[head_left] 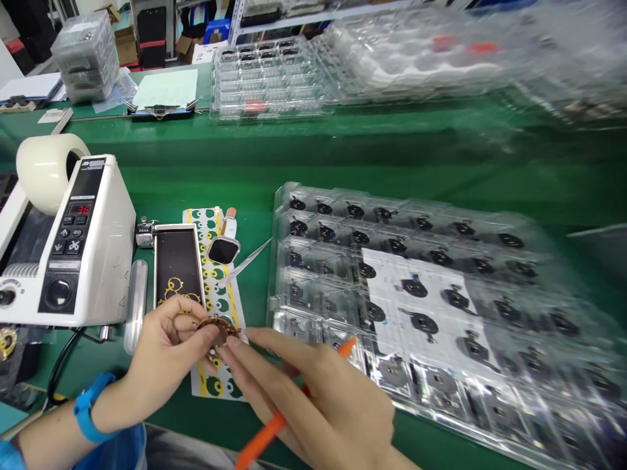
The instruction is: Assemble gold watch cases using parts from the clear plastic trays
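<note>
My left hand (pixel 166 346), with a blue wristband, pinches a small round copper-brown part (pixel 219 328) between thumb and fingers. My right hand (pixel 323 398) reaches in from the right, its fingertips touching or very close to that part. An orange stick-like tool (pixel 267 436) is tucked through the right hand, slanting up past the fingers; its exact kind is unclear. Beneath the hands lies a white sheet of yellow-and-white stickers (pixel 215 385). On the sheet's upper part rests a smartwatch (pixel 224 250), with pointed silver tweezers (pixel 247 262) beside it.
A white tape dispenser (pixel 115 261) stands at left, near a shallow black-floored box (pixel 179 254) holding yellow ring scraps. A large clear compartment tray (pixel 277 261) with several black round parts fills the right. A clipboard (pixel 165 90) and stacked clear trays (pixel 274 81) sit on the back ledge.
</note>
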### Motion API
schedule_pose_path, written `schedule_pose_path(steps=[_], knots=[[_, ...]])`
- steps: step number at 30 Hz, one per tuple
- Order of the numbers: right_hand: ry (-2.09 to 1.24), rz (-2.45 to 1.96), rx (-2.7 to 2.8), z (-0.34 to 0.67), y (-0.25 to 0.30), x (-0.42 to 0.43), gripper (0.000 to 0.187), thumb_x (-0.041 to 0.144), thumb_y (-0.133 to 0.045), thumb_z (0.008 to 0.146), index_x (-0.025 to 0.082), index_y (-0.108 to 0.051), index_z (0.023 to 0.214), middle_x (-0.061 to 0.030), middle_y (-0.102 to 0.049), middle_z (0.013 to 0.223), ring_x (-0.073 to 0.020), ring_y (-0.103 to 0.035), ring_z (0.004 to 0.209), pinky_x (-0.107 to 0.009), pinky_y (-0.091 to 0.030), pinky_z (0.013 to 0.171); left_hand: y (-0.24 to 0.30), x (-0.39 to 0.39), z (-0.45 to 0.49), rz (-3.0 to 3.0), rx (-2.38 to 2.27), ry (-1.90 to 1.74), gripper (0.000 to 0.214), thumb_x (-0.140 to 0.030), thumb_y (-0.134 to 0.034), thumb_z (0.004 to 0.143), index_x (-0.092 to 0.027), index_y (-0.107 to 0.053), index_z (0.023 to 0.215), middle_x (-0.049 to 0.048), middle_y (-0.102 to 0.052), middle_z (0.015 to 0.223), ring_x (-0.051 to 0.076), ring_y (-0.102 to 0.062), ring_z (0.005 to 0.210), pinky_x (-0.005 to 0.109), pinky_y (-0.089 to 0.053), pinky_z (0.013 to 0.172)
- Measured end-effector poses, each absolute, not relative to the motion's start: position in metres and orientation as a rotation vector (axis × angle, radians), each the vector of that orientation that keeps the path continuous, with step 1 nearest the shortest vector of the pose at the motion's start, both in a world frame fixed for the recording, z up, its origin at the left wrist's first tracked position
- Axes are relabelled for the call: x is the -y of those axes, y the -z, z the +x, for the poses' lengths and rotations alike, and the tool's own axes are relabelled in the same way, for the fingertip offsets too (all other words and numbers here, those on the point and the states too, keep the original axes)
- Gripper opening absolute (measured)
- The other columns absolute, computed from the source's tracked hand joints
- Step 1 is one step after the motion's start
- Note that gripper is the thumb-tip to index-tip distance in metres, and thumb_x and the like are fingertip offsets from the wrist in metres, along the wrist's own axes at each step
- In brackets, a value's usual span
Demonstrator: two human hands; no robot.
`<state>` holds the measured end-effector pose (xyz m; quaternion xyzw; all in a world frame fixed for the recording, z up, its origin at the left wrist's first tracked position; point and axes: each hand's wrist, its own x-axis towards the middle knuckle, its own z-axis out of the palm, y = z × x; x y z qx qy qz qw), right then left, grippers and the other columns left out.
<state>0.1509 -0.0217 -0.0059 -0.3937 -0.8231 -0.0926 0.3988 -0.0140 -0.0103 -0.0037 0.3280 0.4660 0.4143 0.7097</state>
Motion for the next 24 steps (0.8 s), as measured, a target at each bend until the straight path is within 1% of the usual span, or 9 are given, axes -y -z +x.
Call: schedule_pose_path(steps=[3, 5, 7, 9, 12, 14, 18, 24], knots=[[0.238, -1.008, 2.036, 0.145, 0.012, 0.02, 0.005, 0.014, -0.061, 0.09, 0.013, -0.062, 0.096, -0.012, -0.074, 0.081, -0.0148, -0.062, 0.056, -0.027, -0.045, 0.049, 0.005, 0.015, -0.013, 0.794, -1.033, -0.952, 0.022, -0.022, -0.076, 0.075, -0.017, -0.058, 0.085, -0.0034, -0.068, 0.062, 0.007, -0.062, 0.052, 0.014, -0.055, 0.053], [0.185, -0.996, 2.02, 0.144, 0.015, 0.019, 0.006, 0.016, -0.062, 0.09, 0.012, -0.062, 0.094, -0.0132, -0.074, 0.081, -0.0161, -0.065, 0.062, -0.027, -0.048, 0.052, 0.006, 0.018, -0.013, 0.884, -1.066, -0.978, 0.016, -0.015, -0.069, 0.079, -0.018, -0.06, 0.092, -0.002, -0.071, 0.067, 0.008, -0.068, 0.062, 0.012, -0.055, 0.06], [0.153, -0.989, 2.007, 0.143, 0.016, 0.019, 0.008, 0.016, -0.064, 0.089, 0.01, -0.062, 0.095, -0.0142, -0.074, 0.082, -0.0168, -0.065, 0.064, -0.027, -0.049, 0.054, 0.007, 0.022, -0.013, 1.005, -1.107, -0.994, 0.017, -0.011, -0.063, 0.082, -0.019, -0.062, 0.097, -0.0008, -0.074, 0.073, 0.009, -0.07, 0.068, 0.011, -0.054, 0.063], [0.139, -0.991, 2.001, 0.143, 0.016, 0.019, 0.008, 0.012, -0.064, 0.088, 0.009, -0.062, 0.095, -0.0151, -0.074, 0.083, -0.017, -0.065, 0.064, -0.027, -0.05, 0.055, 0.009, 0.025, -0.014, 1.131, -1.151, -0.993, 0.019, -0.011, -0.059, 0.084, -0.02, -0.064, 0.1, -0.0012, -0.073, 0.069, 0.009, -0.068, 0.062, 0.012, -0.054, 0.06], [0.094, -0.974, 2.026, 0.143, 0.017, 0.018, 0.009, 0.005, -0.062, 0.086, 0.008, -0.063, 0.094, -0.0162, -0.074, 0.083, -0.0173, -0.065, 0.064, -0.028, -0.05, 0.055, 0.01, 0.027, -0.014, 1.276, -1.199, -1.002, 0.02, -0.013, -0.057, 0.085, -0.019, -0.065, 0.102, -0.0018, -0.069, 0.061, 0.01, -0.064, 0.053, 0.016, -0.054, 0.056], [0.06, -0.962, 2.03, 0.142, 0.018, 0.018, 0.009, 0.004, -0.061, 0.087, 0.008, -0.063, 0.095, -0.0163, -0.074, 0.083, -0.0174, -0.064, 0.064, -0.028, -0.049, 0.054, 0.01, 0.027, -0.013, 1.338, -1.216, -1.025, 0.02, -0.011, -0.057, 0.084, -0.018, -0.066, 0.1, -0.0009, -0.07, 0.062, 0.011, -0.065, 0.053, 0.017, -0.055, 0.055], [0.067, -0.949, 2.049, 0.144, 0.019, 0.017, 0.009, 0.006, -0.059, 0.088, 0.008, -0.063, 0.096, -0.0157, -0.074, 0.084, -0.0172, -0.065, 0.064, -0.028, -0.049, 0.054, 0.008, 0.026, -0.011, 1.391, -1.227, -1.072, 0.021, -0.007, -0.057, 0.08, -0.017, -0.066, 0.097, 0.0008, -0.075, 0.068, 0.011, -0.067, 0.054, 0.015, -0.055, 0.054], [0.203, -0.846, 2.222, 0.149, 0.016, 0.017, 0.012, 0.006, -0.053, 0.09, 0.004, -0.063, 0.096, -0.0187, -0.074, 0.084, -0.0188, -0.063, 0.058, -0.03, -0.047, 0.05, 0.007, 0.028, -0.011, 1.381, -1.273, -1.007, 0.02, -0.008, -0.059, 0.082, -0.017, -0.068, 0.098, 0.0013, -0.076, 0.074, 0.012, -0.07, 0.058, 0.015, -0.057, 0.057]])
